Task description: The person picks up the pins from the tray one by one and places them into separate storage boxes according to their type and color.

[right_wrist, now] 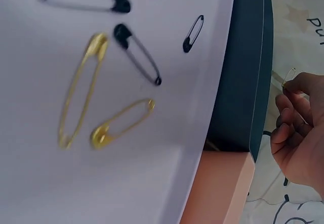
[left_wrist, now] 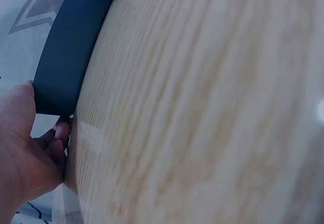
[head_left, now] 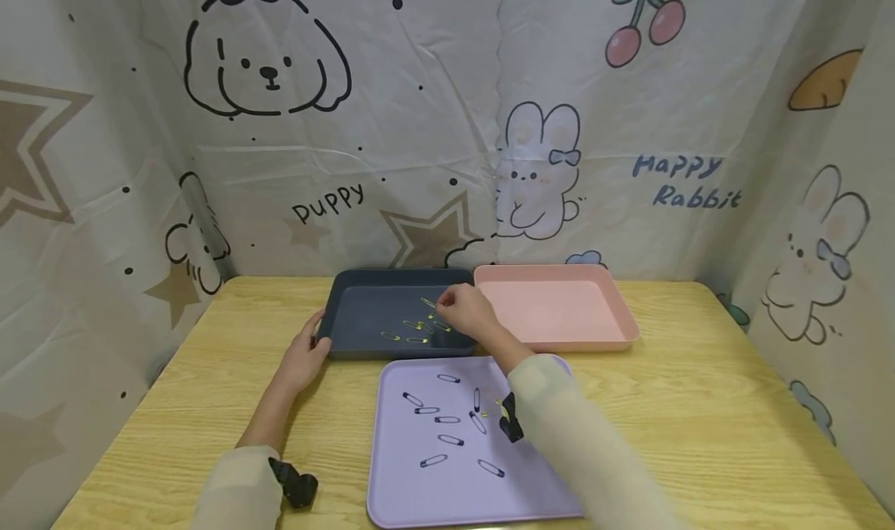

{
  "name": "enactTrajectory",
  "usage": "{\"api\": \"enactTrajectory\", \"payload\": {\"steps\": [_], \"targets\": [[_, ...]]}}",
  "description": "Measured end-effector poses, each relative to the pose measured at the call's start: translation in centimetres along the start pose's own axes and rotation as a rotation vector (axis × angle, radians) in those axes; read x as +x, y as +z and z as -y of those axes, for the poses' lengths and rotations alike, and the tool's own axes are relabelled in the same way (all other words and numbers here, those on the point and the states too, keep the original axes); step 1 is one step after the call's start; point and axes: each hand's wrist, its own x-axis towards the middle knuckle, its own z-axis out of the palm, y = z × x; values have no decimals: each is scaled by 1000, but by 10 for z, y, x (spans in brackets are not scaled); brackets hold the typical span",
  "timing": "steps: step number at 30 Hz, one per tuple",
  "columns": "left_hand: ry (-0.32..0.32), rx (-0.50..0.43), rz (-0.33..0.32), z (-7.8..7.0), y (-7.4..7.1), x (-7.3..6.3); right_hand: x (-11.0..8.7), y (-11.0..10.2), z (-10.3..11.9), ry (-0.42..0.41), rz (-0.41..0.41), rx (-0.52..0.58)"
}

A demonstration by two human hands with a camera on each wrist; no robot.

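Backdrop (head_left: 426, 134): cartoon-print cloth, hung at 12, plus 9 and 3.
Table (head_left: 671, 413): wood-grain, under three trays.
Purple tray (head_left: 405, 499): at 6, closest to camera, probably for short reach.
Dark tray (head_left: 367, 305): at purple tray's 11.
Pink tray (head_left: 552, 308): at purple tray's 1, right beside dark tray, likely to keep both reachable.
Black pins (head_left: 447, 420): scattered on purple tray, mostly apart, probably easier to pick singly.
Loose gold pins (right_wrist: 75, 93): on purple tray, toward 1, by right sleeve (head_left: 587, 437).
Gold pins (head_left: 412, 325): loosely clustered in dark tray, centre to 5.
Left hand (head_left: 306, 353): at dark tray's 8, gripping corner, thumb opposite fingers; probably bracing against sliding.
Right hand (head_left: 467, 310): over dark tray's 3, thumb and finger pinching held pin.
Held pin (right_wrist: 289, 76): gold, gripped by one end, other end poking past fingertips; likely because so thin.
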Motion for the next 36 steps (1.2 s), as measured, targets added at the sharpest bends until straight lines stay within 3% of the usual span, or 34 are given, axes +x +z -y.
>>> {"api": "enactTrajectory", "payload": {"steps": [9,21,36], "targets": [[22,-1,-20,4,1,4,9,11,4,34,25,38],[25,0,-18,5,-1,3,10,18,11,52,47,4],[8,-4,-6,2,-1,1,8,19,0,50,16,-15]]}}
